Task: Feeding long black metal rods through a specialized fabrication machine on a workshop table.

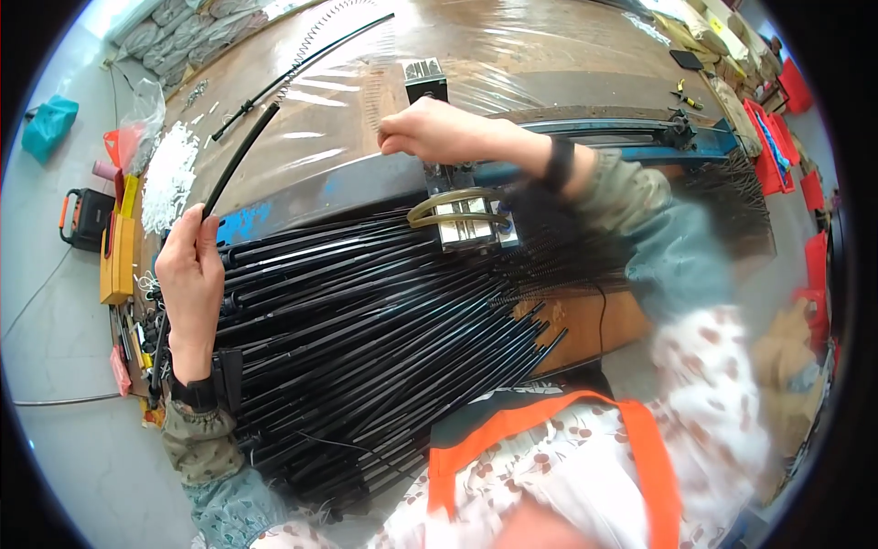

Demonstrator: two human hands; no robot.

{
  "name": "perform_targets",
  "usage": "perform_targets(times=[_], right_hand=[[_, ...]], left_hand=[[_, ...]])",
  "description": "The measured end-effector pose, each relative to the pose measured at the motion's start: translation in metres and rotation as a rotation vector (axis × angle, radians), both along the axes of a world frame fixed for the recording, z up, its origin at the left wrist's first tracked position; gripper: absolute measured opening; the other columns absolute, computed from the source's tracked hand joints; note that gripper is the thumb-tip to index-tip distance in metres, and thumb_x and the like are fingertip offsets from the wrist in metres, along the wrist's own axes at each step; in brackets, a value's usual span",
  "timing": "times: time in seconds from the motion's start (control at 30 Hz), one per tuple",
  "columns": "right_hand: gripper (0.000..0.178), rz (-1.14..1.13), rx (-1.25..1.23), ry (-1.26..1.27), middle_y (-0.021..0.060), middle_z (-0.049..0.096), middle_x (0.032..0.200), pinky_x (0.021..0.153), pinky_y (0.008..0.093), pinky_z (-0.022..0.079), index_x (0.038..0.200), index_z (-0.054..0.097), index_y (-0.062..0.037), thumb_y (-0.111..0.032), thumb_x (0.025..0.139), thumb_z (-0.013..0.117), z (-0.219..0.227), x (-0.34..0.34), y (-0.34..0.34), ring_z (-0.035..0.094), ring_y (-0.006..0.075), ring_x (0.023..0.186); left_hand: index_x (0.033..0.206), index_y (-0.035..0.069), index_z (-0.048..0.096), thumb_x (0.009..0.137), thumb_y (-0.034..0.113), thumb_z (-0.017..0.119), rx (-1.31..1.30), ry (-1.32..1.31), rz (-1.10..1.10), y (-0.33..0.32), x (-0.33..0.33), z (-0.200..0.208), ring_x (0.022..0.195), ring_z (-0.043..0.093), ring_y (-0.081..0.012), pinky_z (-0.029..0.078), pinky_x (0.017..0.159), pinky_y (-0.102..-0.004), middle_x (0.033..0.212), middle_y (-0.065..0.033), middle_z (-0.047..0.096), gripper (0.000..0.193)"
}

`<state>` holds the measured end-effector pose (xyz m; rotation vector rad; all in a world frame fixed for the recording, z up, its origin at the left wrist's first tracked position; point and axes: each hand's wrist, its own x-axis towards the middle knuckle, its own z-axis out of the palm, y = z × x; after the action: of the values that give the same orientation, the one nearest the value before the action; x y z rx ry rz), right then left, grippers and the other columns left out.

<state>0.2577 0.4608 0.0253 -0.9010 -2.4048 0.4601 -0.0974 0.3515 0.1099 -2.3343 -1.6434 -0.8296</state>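
Note:
Upright at a slant, a black tube [241, 156] is held near its lower end by my left hand [190, 270], thumb and fingers closed round it. From the tube's upper end a long thin coil spring [306, 50] rises and arcs over at the top edge. A faint stretch of coil comes down to the pinched fingertips of my right hand [430, 130], which is closed above the bench beside a small metal block [422, 71]. Below my hands lie many black tubes [366, 311] in a wide bundle.
A thin black rod [343, 46] lies on the brown worktable [521, 78]. White small pieces [170, 178] are heaped at left, near a yellow box [119, 256]. A blue rail fixture [631, 137] and metal clamp block [465, 229] stand mid-bench; red bins [768, 146] are at right.

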Motion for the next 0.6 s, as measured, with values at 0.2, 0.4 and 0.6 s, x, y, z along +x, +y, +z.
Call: perform_targets(times=[0.2, 0.4, 0.6], right_hand=[[0.01, -0.267, 0.517, -0.125, 0.0021, 0.068, 0.083, 0.089, 0.0357, 0.041, 0.09, 0.066, -0.0128, -0.004, 0.085, 0.065, -0.011, 0.097, -0.018, 0.067, 0.0229, 0.085], [0.011, -0.654, 0.583, -0.398, 0.0068, 0.07, 0.087, 0.101, 0.0419, 0.037, 0.094, 0.069, -0.0094, -0.004, 0.087, 0.063, -0.019, 0.283, -0.091, 0.063, 0.0271, 0.097], [0.005, -0.689, 0.498, -0.322, 0.0134, 0.064, 0.086, 0.081, 0.0423, 0.045, 0.094, 0.065, -0.0022, -0.003, 0.089, 0.063, -0.034, 0.328, -0.092, 0.06, 0.032, 0.091]], left_hand=[[0.108, -0.002, 0.066, 0.096, 0.009, 0.066, -0.024, 0.055, -0.077, 0.011, -0.014, -0.004, 0.072, 0.061, -0.0344, 0.049, 0.066, -0.0366, 0.086, -0.019, 0.066, 0.017], [0.1, 0.006, 0.069, 0.091, 0.012, 0.066, -0.275, 0.182, -0.147, 0.044, 0.08, -0.035, 0.082, 0.065, -0.0374, 0.052, 0.069, -0.0454, 0.085, -0.016, 0.065, 0.011], [0.089, 0.006, 0.06, 0.096, 0.026, 0.063, -0.104, 0.082, -0.412, 0.084, 0.145, -0.084, 0.08, 0.066, -0.0356, 0.053, 0.068, -0.0451, 0.085, -0.0152, 0.066, 0.022]])
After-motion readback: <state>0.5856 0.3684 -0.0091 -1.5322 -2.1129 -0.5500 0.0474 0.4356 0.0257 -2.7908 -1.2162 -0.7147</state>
